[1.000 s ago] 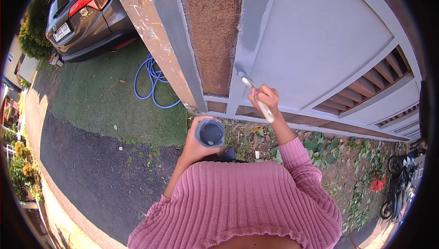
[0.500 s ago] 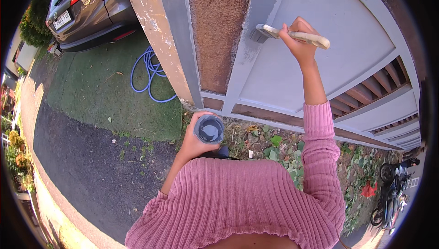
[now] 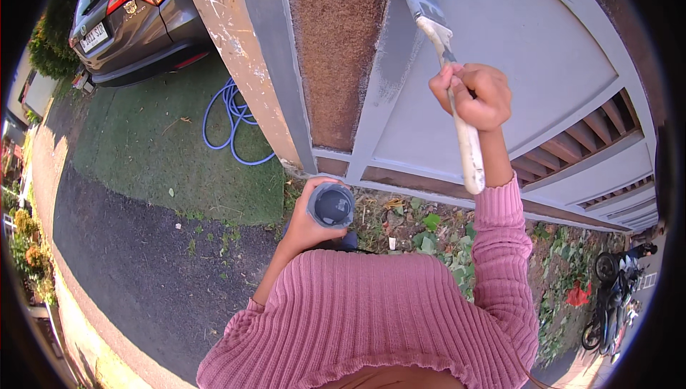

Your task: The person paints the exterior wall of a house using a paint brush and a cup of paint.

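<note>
My right hand (image 3: pixel 477 96) is closed round the pale handle of a paintbrush (image 3: pixel 468 147). Grey paint coats its bristles, which lie against the grey frame strip (image 3: pixel 389 78) beside a light grey panel (image 3: pixel 500 25); the handle's end points back toward my forearm. Lower and to the left, my left hand (image 3: pixel 304 216) grips a small cup (image 3: pixel 333 205) of grey paint from its left side, mouth upward. To the left of the frame strip runs a rough brown textured panel (image 3: pixel 332 46).
A dark car (image 3: pixel 146 21) stands at the far left. A coiled blue hose (image 3: pixel 230 121) lies on green ground next to a chipped beige pillar edge (image 3: pixel 232 39). Leafy plants (image 3: pixel 429 235) grow along the wall's foot. Brown slats (image 3: pixel 579 135) and a motorcycle (image 3: pixel 607 300) are at the right.
The paintbrush has swung from lying sideways to pointing up, its bristles now higher on the frame strip. My right hand has turned and dropped slightly. The cup has shifted slightly right and down.
</note>
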The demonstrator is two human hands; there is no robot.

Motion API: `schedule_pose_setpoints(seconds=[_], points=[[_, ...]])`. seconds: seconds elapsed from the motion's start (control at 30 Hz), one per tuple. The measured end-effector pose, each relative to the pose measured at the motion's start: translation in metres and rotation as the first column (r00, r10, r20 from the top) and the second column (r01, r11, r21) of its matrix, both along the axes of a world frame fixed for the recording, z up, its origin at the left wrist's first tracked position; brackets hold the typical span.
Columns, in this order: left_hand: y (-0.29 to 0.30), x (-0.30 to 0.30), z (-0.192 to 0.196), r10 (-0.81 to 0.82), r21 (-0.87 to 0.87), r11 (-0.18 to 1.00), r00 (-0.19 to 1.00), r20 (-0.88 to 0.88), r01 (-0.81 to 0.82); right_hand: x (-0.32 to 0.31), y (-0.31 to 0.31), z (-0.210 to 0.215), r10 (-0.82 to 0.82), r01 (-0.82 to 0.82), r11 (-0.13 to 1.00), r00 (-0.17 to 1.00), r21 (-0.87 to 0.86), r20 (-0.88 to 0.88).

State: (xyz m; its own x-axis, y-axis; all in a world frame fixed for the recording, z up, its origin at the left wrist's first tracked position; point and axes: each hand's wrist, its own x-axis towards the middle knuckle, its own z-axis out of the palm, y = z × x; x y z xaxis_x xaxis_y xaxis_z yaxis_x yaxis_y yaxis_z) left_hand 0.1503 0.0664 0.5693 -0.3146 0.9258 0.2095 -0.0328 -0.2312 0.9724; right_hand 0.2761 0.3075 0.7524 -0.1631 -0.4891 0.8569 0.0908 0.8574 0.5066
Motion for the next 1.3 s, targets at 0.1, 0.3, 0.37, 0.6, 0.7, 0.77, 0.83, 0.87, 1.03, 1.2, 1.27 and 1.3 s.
schedule_pose_setpoints(seconds=[0.1, 0.3, 0.37, 0.6, 0.7, 0.77, 0.83, 0.87, 1.03, 1.2, 1.27, 1.3], points=[[-0.001, 0.000, 0.001, 0.011, -0.009, 1.000, 1.000, 0.011, -0.011, 0.001, 0.010, -0.061, -0.059, 0.061, 0.998, 0.992, -0.019, 0.113], [-0.005, -0.002, 0.000, 0.023, -0.057, 0.998, 0.999, -0.028, -0.024, -0.001, -0.006, -0.131, -0.104, 0.128, 0.989, 0.957, -0.074, 0.271], [-0.006, -0.001, 0.001, 0.027, -0.052, 0.998, 0.999, -0.034, -0.028, 0.001, -0.009, -0.154, -0.114, 0.159, 0.983, 0.924, -0.095, 0.366], [-0.009, 0.007, 0.004, 0.025, -0.040, 0.999, 0.998, -0.063, -0.028, 0.006, -0.013, -0.222, 0.029, 0.177, 0.936, 0.822, -0.304, 0.569], [-0.015, 0.007, 0.005, 0.037, -0.051, 0.998, 0.996, -0.083, -0.041, 0.004, -0.022, -0.222, 0.195, 0.117, 0.867, 0.814, -0.484, 0.547], [-0.019, 0.006, 0.006, 0.047, -0.057, 0.997, 0.995, -0.088, -0.052, 0.003, -0.021, -0.214, 0.212, 0.132, 0.796, 0.854, -0.591, 0.475], [-0.023, 0.007, 0.005, 0.045, -0.037, 0.998, 0.999, -0.031, -0.046, 0.001, -0.011, -0.196, 0.223, 0.111, 0.698, 0.905, -0.708, 0.361], [-0.024, 0.007, 0.004, 0.049, -0.041, 0.998, 0.998, -0.027, -0.050, 0.000, 0.000, -0.183, 0.180, 0.117, 0.734, 0.916, -0.669, 0.358], [-0.026, 0.009, 0.006, 0.072, -0.019, 0.997, 0.997, -0.029, -0.072, -0.004, 0.034, -0.118, 0.092, 0.071, 0.831, 0.961, -0.552, 0.262], [-0.024, 0.010, 0.006, 0.081, 0.005, 0.997, 0.996, -0.047, -0.081, 0.006, 0.033, -0.056, 0.010, 0.087, 0.941, 0.959, -0.326, 0.284], [-0.024, 0.012, 0.008, 0.074, -0.010, 0.997, 0.997, 0.013, -0.074, 0.011, 0.027, -0.029, 0.013, 0.032, 0.975, 0.980, -0.219, 0.201], [-0.024, 0.012, 0.008, 0.078, -0.008, 0.997, 0.997, 0.016, -0.078, 0.013, 0.021, -0.015, 0.017, 0.028, 0.976, 0.979, -0.216, 0.204]])
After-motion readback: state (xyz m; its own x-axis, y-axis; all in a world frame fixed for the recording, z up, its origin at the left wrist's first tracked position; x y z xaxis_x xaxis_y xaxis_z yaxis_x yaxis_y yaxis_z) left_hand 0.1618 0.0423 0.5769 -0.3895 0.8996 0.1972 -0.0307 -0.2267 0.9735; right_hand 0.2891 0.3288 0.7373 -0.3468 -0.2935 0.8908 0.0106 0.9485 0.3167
